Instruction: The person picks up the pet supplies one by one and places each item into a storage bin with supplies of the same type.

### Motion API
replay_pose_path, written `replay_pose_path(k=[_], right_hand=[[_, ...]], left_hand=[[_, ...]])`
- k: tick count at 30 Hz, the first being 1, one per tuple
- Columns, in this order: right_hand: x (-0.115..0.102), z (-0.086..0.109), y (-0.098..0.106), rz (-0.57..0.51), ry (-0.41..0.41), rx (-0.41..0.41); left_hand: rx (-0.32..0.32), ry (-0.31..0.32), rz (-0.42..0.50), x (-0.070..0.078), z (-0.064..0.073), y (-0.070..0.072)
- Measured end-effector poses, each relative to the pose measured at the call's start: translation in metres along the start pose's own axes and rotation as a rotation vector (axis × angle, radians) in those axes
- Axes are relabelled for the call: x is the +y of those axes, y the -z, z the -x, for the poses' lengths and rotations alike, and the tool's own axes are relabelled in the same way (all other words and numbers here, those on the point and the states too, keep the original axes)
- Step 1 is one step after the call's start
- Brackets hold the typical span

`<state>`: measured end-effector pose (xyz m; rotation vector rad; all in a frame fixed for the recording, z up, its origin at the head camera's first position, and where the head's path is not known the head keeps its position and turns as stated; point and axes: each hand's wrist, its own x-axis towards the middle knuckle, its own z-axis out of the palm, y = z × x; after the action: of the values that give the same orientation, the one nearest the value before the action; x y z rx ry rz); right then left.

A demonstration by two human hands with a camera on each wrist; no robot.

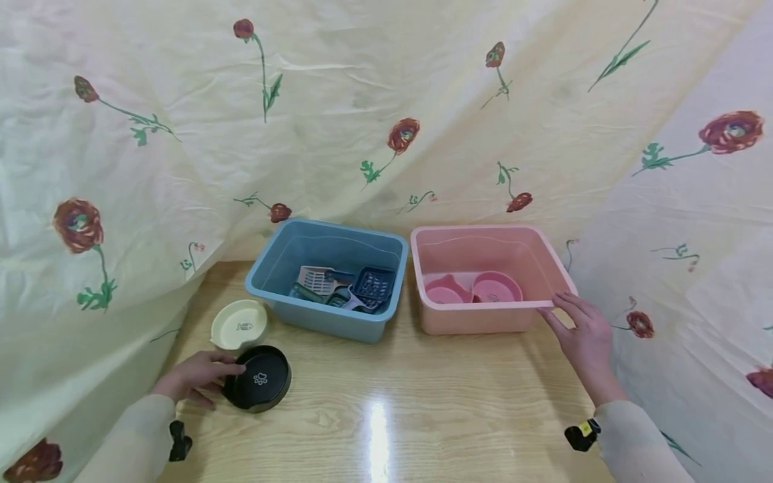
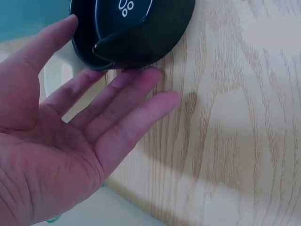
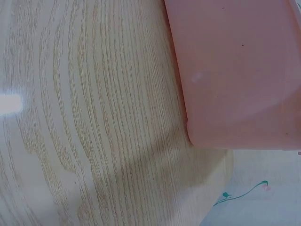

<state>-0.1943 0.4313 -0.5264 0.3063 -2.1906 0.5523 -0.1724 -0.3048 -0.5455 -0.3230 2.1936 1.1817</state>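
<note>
At the left of the table, my left hand is at the edge of a black pet bowl with a white paw print. In the left wrist view the thumb lies at the bowl's rim and the other fingers reach to its lower outer side, pinching it. A cream bowl with a fish-bone print sits just behind the black one. On the right, my right hand holds the front right corner of a pink bin, fingers over the rim and thumb outside. Two pink bowls lie inside.
A blue bin stands left of the pink one, holding several litter scoops in different colours. The wooden table carries everything. Flower-printed cloth hangs behind and along both sides.
</note>
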Motion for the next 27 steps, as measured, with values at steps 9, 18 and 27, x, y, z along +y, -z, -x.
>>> replay_pose_path(k=[9,18,27], right_hand=[[0.001,-0.002,0.001,0.020,0.020,0.001],[0.004,-0.008,0.004,0.029,0.071,-0.060],[0.006,-0.014,0.008,0.051,0.101,-0.103]], left_hand=[[-0.062,0.016,0.006,0.009,-0.002,-0.001],[-0.071,0.016,-0.005,0.020,-0.001,-0.005],[-0.069,0.009,-0.003,0.020,-0.003,-0.006]])
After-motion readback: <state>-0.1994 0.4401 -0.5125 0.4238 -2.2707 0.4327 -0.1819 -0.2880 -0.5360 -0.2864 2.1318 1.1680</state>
